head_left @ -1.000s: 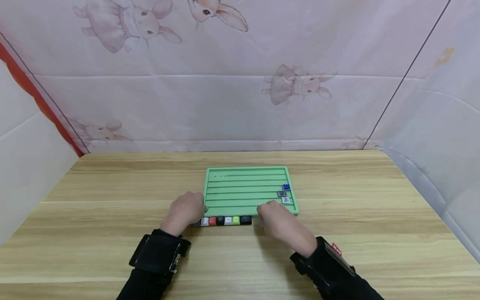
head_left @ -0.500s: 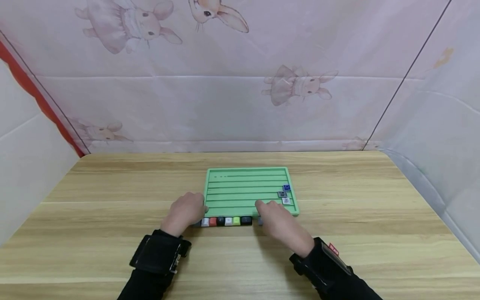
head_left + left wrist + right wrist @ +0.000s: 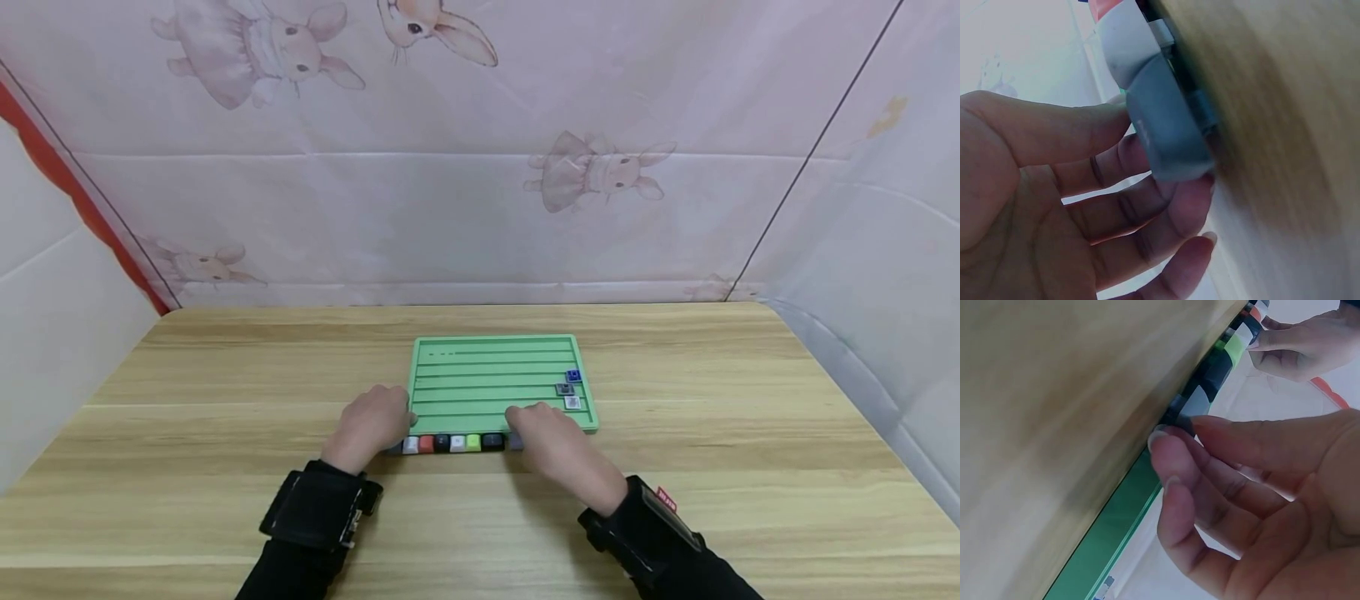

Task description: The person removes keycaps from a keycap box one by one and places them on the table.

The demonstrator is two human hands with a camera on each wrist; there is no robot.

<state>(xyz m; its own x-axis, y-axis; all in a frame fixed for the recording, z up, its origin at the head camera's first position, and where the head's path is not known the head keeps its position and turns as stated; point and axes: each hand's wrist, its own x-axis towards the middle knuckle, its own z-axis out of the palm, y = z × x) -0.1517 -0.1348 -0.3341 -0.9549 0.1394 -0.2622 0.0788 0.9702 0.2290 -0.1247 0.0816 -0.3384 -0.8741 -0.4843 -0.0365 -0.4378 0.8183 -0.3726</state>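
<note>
A row of several keycaps (image 3: 457,443), white, red, black and lime green, lies along the front edge of a green ridged tray (image 3: 480,381). At the row's left end my left hand (image 3: 371,421) pinches a dark blue-grey keycap (image 3: 1166,122) between thumb and fingers; a white keycap (image 3: 1127,44) touches it. My right hand (image 3: 562,446) pinches a grey keycap (image 3: 1195,405) at the right end, close beside a wide black keycap (image 3: 492,442). In the right wrist view its fingertips partly hide that grey keycap.
Three keycaps sit on the tray's right side: a blue one (image 3: 573,376), a dark grey one (image 3: 565,389) and a white one (image 3: 572,402). Around the tray spreads a wooden tabletop (image 3: 225,400), with a rabbit-print cloth (image 3: 450,217) behind it.
My right hand has slid slightly left with the grey keycap, narrowing the gap to the black keycap. The left hand stays at the row's left end.
</note>
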